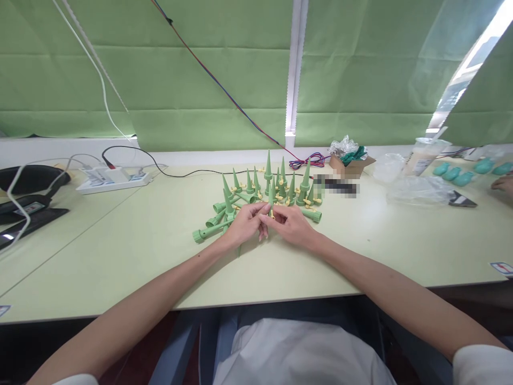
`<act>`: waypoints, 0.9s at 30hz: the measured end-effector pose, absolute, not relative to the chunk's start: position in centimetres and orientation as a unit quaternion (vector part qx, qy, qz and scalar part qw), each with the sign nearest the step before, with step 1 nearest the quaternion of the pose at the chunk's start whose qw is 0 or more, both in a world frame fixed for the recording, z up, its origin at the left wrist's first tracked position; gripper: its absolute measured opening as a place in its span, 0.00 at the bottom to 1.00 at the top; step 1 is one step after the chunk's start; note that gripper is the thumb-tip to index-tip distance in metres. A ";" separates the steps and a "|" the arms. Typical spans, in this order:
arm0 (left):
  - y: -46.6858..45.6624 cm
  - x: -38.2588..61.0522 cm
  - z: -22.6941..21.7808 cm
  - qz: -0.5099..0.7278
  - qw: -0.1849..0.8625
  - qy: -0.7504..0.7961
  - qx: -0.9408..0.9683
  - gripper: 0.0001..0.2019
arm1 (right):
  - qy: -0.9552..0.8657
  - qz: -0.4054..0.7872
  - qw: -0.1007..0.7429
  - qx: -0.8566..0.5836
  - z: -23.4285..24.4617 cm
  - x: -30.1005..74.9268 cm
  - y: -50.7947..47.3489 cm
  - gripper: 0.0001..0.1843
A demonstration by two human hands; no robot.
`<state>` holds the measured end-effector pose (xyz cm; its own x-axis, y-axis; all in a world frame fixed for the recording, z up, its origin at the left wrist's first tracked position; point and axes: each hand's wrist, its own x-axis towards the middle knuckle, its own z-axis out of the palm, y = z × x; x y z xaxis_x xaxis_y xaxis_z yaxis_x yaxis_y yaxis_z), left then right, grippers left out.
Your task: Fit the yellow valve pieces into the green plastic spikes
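My left hand [245, 223] and my right hand [294, 224] meet at the middle of the table. Between their closed fingers is a green plastic watering spike [271, 197], its pointed tip up; the fingers cover much of its lower part. Just beyond the hands stand several similar green spikes [268, 167], points upward, many with small yellow valves [281, 181]. Others lie on their sides: one green spike [204, 234] rests left of my left hand, with its ribbed cap end toward the left. Another green tube end [312, 215] shows beyond my right hand.
A white power strip [114, 179] with cables sits at the left. Behind the spikes are coiled red-blue wire [310, 160] and a small cardboard box [352, 167]. To the right stand a plastic cup [420, 158] and several turquoise objects [452, 174], near another person's hand [504, 183].
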<state>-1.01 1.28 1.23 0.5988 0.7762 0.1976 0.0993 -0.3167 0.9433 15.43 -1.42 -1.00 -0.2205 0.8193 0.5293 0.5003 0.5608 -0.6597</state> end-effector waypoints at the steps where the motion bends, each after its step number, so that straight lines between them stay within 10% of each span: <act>1: 1.3 -1.0 1.2 0.335 0.503 0.298 0.739 0.22 | -0.761 0.181 0.447 -0.434 -1.0 15.4 -1.4 0.26; 19: 1.3 -1.1 1.2 0.338 0.383 0.397 0.762 0.13 | -0.744 0.151 0.456 -0.465 -0.6 15.8 -0.5 0.24; 27: 1.3 -1.2 0.9 0.276 0.252 0.413 0.830 0.06 | -0.741 0.082 0.400 -0.533 -1.0 17.0 0.5 0.08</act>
